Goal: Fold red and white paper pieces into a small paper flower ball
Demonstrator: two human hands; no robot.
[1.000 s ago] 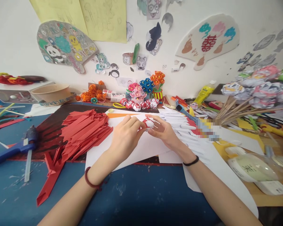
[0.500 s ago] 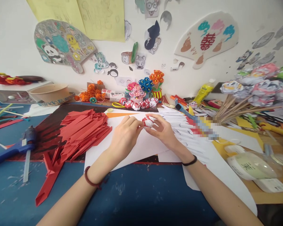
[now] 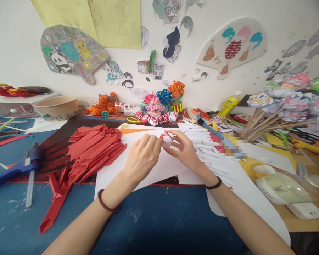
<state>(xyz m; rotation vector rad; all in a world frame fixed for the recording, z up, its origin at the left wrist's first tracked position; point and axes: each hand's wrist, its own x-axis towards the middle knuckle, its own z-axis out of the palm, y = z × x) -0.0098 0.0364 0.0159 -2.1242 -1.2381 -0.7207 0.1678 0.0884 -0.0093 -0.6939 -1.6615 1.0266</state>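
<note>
A small red-and-white folded paper flower (image 3: pixel 167 139) is held up between my two hands above white paper. My right hand (image 3: pixel 183 148) grips its right side, thumb below and index finger above, the other fingers curved. At the flower's left end, my left hand (image 3: pixel 145 153) is closed with its fingers curled; the fingertips are hidden behind the knuckles. To the left lies a heap of folded red paper strips (image 3: pixel 95 148). Folded white paper strips (image 3: pixel 206 148) are spread to the right, beyond my right hand.
A blue glue gun (image 3: pixel 29 163) lies at the left. Finished red-and-white paper flowers (image 3: pixel 154 120) line the back, before small potted flowers (image 3: pixel 164 96). On the right are a clear plastic jar (image 3: pixel 281 187), a blue watch (image 3: pixel 206 124) and paper flowers on sticks (image 3: pixel 295 97).
My left hand has turned at the wrist, its fingers curling in tighter by the flower. The right hand keeps its hold in nearly the same place.
</note>
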